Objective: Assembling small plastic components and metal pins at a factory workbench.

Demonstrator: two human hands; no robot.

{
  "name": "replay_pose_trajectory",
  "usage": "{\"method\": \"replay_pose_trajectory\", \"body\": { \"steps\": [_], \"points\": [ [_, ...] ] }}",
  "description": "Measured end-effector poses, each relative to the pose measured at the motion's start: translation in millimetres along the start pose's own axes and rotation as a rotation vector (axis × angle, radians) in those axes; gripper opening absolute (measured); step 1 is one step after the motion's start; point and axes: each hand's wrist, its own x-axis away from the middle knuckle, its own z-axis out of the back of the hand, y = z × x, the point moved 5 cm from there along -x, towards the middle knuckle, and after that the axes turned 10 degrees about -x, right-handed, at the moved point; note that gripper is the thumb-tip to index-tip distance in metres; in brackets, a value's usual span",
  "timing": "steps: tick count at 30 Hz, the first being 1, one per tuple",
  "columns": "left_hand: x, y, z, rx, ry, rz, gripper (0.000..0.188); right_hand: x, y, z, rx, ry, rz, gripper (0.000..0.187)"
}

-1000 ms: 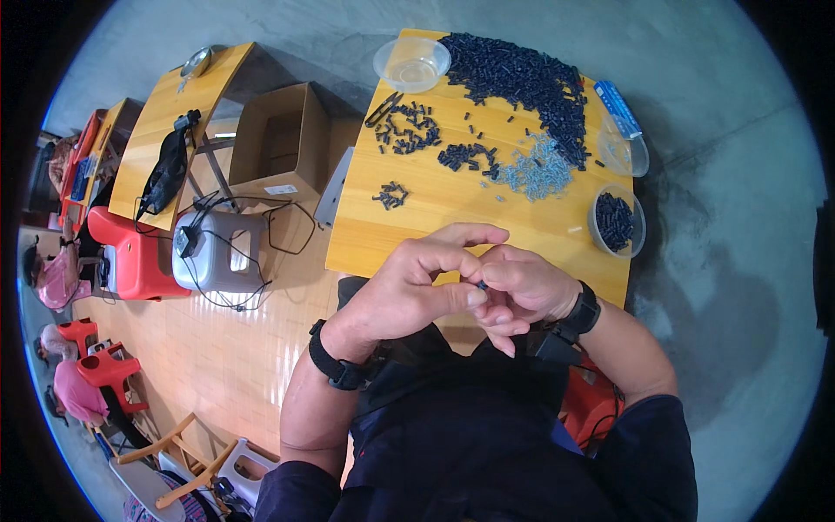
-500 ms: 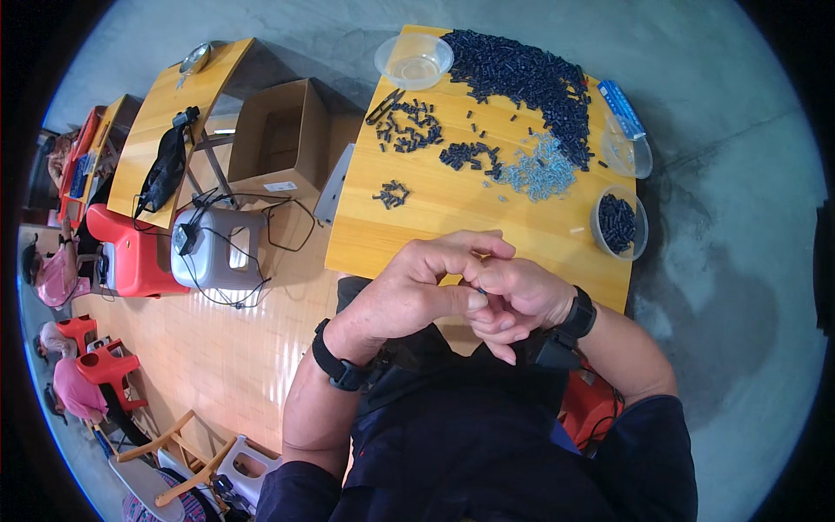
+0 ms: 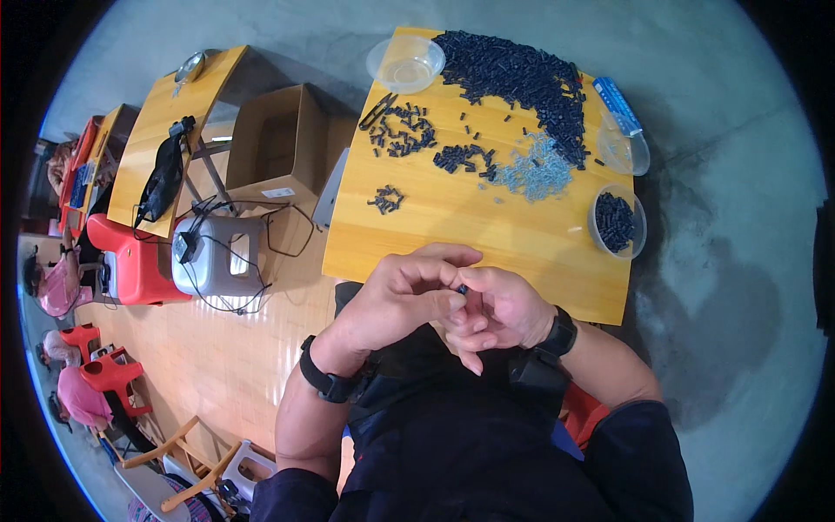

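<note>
My left hand (image 3: 404,291) and my right hand (image 3: 511,306) meet above the near edge of the yellow wooden table (image 3: 417,235). Their fingertips pinch a small dark piece (image 3: 463,289), mostly covered by the fingers. Beyond them lie a big pile of short black cylindrical pieces (image 3: 513,74) and a heap of small silvery-grey parts (image 3: 532,171). Smaller groups of black pieces sit toward the left, among them a small cluster (image 3: 386,200) closest to my left hand. On the right, a clear tub (image 3: 641,228) holds more black pieces.
A clear bowl (image 3: 406,64) and dark tweezers (image 3: 377,111) are at the table's far left. A blue box (image 3: 617,104) leans by another clear container (image 3: 623,152) at the right edge. Left of the table are a cardboard box (image 3: 277,143), a grey stool (image 3: 217,254) and cables.
Both hands have shifted slightly left in the picture, still together. The dark piece shows a little more between the fingertips. The table's contents look the same.
</note>
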Motion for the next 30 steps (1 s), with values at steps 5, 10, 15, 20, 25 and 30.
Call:
{"method": "replay_pose_trajectory", "body": {
  "steps": [5, 10, 15, 20, 25, 30],
  "points": [
    [4, -4, -3, -0.014, 0.128, -0.046, 0.013, 4, -4, -3, 0.046, -0.053, -0.009, 0.048],
    [8, -8, 3, -0.135, 0.397, -0.150, 0.008, 9, -22, -5, 0.215, 0.249, 0.162, 0.044],
    [9, -14, 1, -0.043, 0.343, 0.008, 0.010, 21, -40, -16, 0.551, 0.351, 0.513, 0.025],
    [9, -8, -5, 0.013, 0.274, 0.043, 0.013, 26, -45, -31, 0.837, 0.334, 0.629, 0.019],
    [6, -9, -8, 0.122, 0.209, 0.075, 0.014, 25, -47, -36, 0.991, 0.293, 0.651, 0.020],
    [3, -12, -6, 0.105, 0.213, 0.089, 0.014, 27, -52, -37, 1.088, 0.311, 0.668, 0.016]
  ]
}}
